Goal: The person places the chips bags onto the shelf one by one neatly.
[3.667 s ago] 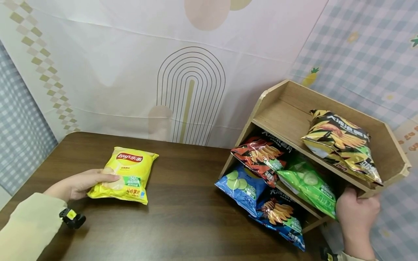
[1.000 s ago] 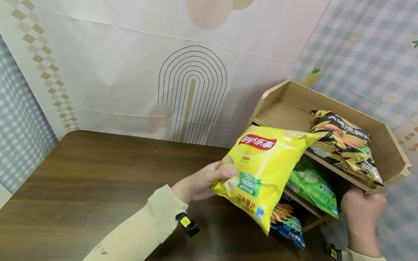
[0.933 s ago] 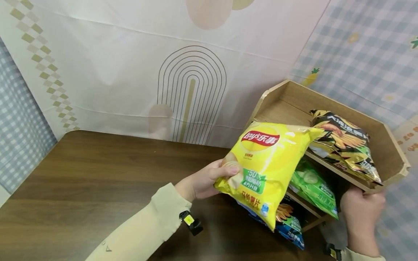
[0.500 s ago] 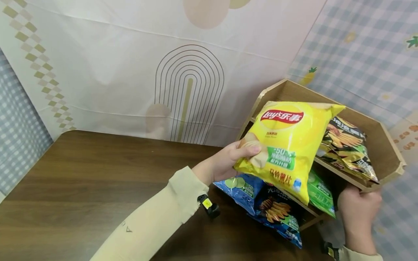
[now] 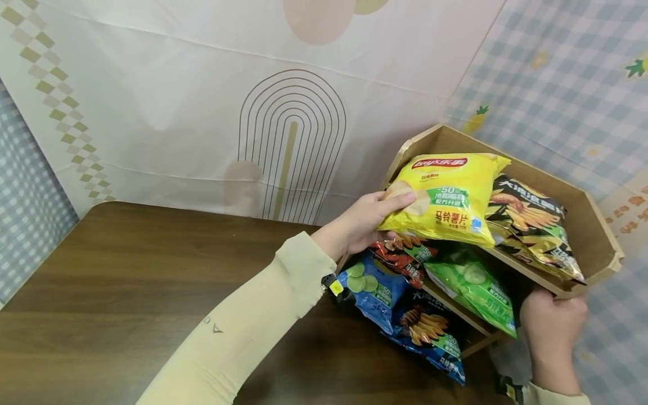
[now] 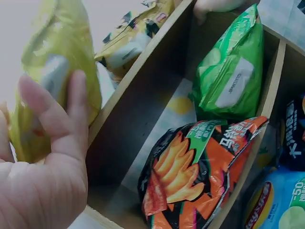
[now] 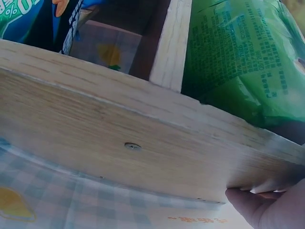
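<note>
My left hand holds a yellow potato chip bag by its left side, with the thumb on the front. In the head view the bag is over the left part of the top tier of a wooden shelf. A black-and-gold chip bag lies just right of it on that tier. The left wrist view shows my fingers against the yellow bag. At the shelf's right front edge, my right hand grips the wood below the top tier; the right wrist view shows only part of it.
The middle tier holds a red-black bag and a green bag. Below are a light blue bag and a dark blue bag, jutting out over the brown table. Hanging cloth stands behind.
My left hand has carried the yellow bag from the table's left side rightward and up to the top tier. In the last half second the bag has tipped flatter. My right hand keeps its grip.
</note>
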Demonstrator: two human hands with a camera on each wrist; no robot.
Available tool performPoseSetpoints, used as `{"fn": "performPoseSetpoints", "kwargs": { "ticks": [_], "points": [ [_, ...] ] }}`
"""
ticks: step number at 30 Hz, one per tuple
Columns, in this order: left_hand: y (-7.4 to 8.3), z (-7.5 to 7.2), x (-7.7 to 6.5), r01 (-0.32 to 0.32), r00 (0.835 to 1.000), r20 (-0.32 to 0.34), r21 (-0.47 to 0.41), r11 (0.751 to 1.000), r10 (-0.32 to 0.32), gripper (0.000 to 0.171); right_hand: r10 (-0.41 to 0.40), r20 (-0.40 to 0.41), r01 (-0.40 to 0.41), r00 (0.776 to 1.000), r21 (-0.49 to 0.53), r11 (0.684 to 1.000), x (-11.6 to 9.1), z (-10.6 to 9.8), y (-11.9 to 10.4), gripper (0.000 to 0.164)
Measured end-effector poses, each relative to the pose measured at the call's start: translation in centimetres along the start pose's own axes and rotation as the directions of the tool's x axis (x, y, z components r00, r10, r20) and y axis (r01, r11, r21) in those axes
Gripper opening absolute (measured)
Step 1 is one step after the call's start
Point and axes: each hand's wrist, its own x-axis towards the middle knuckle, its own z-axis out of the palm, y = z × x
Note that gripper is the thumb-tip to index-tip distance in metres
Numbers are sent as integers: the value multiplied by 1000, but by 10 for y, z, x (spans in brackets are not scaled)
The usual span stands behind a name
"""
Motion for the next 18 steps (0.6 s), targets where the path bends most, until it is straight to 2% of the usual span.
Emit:
{"fn": "performPoseSetpoints", "kwargs": {
  "ticks": [3,6,9,13,18],
  "points": [
    [0,-2,-1,-21,998,-57,-91,996,16,40,34,22,-34,999,5,999,1,0,-1,49],
    [-2,-5,-7,-64,998,-37,-198,978,58,38,36,22,-37,999,18,999,0,0,-1,49],
    [-3,-9,-14,-93,995,4,-269,959,98,38,44,20,-45,999,35,998,-1,0,-1,49],
    [-4,-11,-19,-125,990,27,-316,941,141,38,46,13,-47,999,49,998,0,1,1,50],
    [-6,-7,-14,-208,978,-50,-325,923,203,39,30,13,-30,999,44,999,-1,1,1,51]
  ]
}}
